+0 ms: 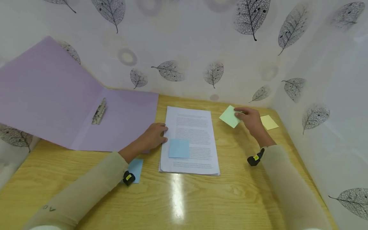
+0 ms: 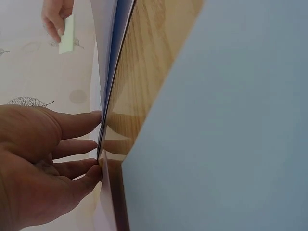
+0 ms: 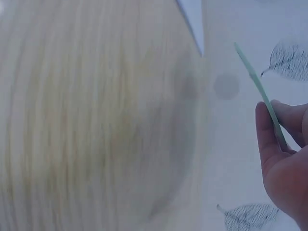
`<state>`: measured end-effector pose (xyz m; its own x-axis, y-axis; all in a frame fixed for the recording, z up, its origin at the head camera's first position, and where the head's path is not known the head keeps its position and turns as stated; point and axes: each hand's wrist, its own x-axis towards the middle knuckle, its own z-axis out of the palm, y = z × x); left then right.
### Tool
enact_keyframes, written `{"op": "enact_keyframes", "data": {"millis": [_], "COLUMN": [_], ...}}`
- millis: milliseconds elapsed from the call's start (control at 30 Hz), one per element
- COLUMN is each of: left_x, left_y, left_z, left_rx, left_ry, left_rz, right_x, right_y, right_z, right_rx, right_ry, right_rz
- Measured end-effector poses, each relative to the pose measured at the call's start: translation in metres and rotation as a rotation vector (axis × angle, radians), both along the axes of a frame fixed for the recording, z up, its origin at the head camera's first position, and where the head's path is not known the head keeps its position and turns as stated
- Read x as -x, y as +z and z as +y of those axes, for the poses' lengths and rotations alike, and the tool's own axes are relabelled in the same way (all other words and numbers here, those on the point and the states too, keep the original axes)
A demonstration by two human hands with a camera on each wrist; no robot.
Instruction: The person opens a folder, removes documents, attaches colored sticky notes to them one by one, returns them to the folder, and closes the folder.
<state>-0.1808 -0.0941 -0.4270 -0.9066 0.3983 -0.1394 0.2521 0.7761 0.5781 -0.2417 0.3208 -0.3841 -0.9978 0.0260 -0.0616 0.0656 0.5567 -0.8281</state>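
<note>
Between thumb and fingers my right hand [image 1: 250, 120] pinches a pale green sticky note pad [image 1: 229, 117], raised over the table to the right of the papers. Edge-on in the right wrist view, the green pad looks thin and slightly bent. A stack of printed paper [image 1: 198, 143] lies at the middle, with a blue sticky note [image 1: 179, 148] on its lower left part. My left hand [image 1: 152, 135] rests at the stack's left edge; in the left wrist view its fingers [image 2: 79, 120] reach nearly straight to that edge.
An open purple folder [image 1: 129, 118] with a metal clip [image 1: 99, 111] lies at the left, its cover leaning up. A blue pad [image 1: 138, 169] sits under the left wrist. Behind the right hand is a yellow pad [image 1: 269, 122]. Leaf-patterned walls [image 1: 184, 38] border the wooden table [image 1: 230, 198].
</note>
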Motion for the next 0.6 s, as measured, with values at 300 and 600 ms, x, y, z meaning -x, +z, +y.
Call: {"op": "enact_keyframes", "data": {"millis": [300,600], "left_x": [0.0,0.003], "left_y": [0.001,0.003], "left_z": [-0.001,0.0], "left_rx": [-0.014,0.003], "left_ry": [0.003,0.005], "left_rz": [-0.004,-0.016], "right_x": [-0.015,-0.031], "right_y": [0.014,0.02], "right_z": [-0.051,-0.089], "right_rx": [0.03,0.063], "right_ry": [0.074,0.209], "right_rz": [0.079,0.07]}}
